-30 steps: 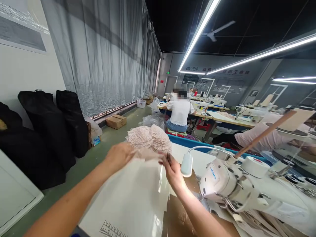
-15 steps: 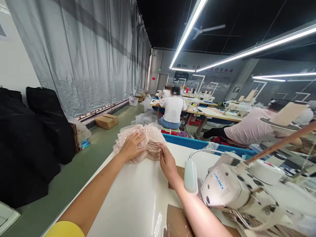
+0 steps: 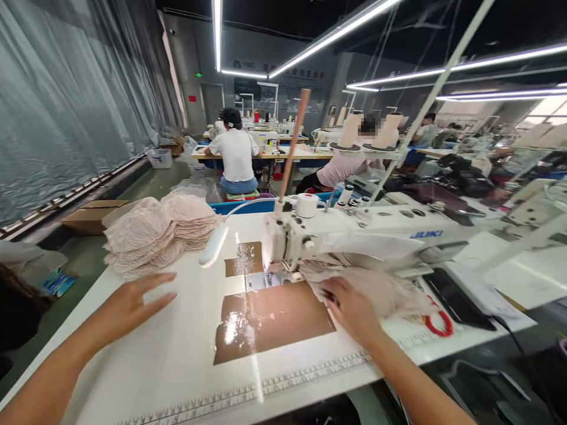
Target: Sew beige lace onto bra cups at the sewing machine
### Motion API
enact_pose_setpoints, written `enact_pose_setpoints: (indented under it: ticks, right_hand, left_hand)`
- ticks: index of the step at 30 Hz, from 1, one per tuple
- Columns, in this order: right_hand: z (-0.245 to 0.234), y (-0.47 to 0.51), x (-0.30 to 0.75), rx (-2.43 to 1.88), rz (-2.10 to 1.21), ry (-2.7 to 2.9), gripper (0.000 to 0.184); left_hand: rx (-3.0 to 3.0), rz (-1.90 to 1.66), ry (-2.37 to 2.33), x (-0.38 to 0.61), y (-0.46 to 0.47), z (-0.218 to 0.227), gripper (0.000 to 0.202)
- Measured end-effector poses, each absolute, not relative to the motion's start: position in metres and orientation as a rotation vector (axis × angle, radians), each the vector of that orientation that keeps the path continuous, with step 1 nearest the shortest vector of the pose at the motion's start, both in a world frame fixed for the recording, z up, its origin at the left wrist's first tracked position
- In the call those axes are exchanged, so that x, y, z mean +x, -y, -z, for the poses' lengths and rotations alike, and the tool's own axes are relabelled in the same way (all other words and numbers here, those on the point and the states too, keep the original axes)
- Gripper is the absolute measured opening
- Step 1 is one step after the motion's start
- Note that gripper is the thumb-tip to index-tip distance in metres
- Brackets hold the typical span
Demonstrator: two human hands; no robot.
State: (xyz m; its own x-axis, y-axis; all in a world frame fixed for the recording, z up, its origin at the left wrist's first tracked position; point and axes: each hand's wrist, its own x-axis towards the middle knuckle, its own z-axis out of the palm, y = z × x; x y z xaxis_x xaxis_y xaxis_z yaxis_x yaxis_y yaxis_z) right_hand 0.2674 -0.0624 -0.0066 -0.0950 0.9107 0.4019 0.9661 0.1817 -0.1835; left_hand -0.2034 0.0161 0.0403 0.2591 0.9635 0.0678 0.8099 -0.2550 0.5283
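My left hand (image 3: 130,310) hovers over the white tabletop with fingers stretched and nothing in them. Just beyond it sits a tall stack of pale pink lace cups (image 3: 142,233) in two rounded heaps. My right hand (image 3: 349,304) has its fingers curled at the near left edge of a pile of pale pink fabric (image 3: 376,289), pinching it. A small dark patch shows by those fingertips, too blurred to name. The fabric lies under the arm of a white sewing machine (image 3: 305,236), right of its needle area.
A brown glossy sheet (image 3: 270,321) covers the table before the machine, with a ruler strip (image 3: 248,392) along the front edge. A lamp (image 3: 214,245) hangs left of the machine head. Red-handled scissors (image 3: 439,323) lie right. Co-workers (image 3: 239,150) sit beyond.
My view has swung right. Both hands have left the lace stack: the left has drawn back, open, and the right has moved over to the fabric by the machine.
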Motion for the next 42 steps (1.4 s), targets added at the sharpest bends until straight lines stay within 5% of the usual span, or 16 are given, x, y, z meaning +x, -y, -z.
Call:
enact_pose_setpoints:
  ticks: [4,10,25,33,42]
  right_hand:
    - [-0.009,0.074,0.323,-2.073,0.373,1.697,0.036]
    - [-0.013,0.086,0.36,-2.281,0.021,1.783,0.026]
    - [-0.013,0.133,0.334,-1.464,-0.434,1.924,0.021]
    - [-0.012,0.089,0.335,-1.574,-0.279,2.046,0.029]
    - [-0.009,0.06,0.351,-1.856,-0.164,2.085,0.031]
  left_hand:
    - [1.908,-0.342,-1.349,-0.146,0.024,-0.037,0.041]
    - [1.856,-0.274,-0.956,-0.038,0.056,-0.051,0.033]
    - [1.105,-0.579,-0.774,0.163,0.05,-0.008,0.055]
    - [1.266,-0.637,-0.752,0.145,0.068,-0.019,0.046]
    - [1.015,-0.773,-0.884,-0.006,0.121,-0.04,0.037]
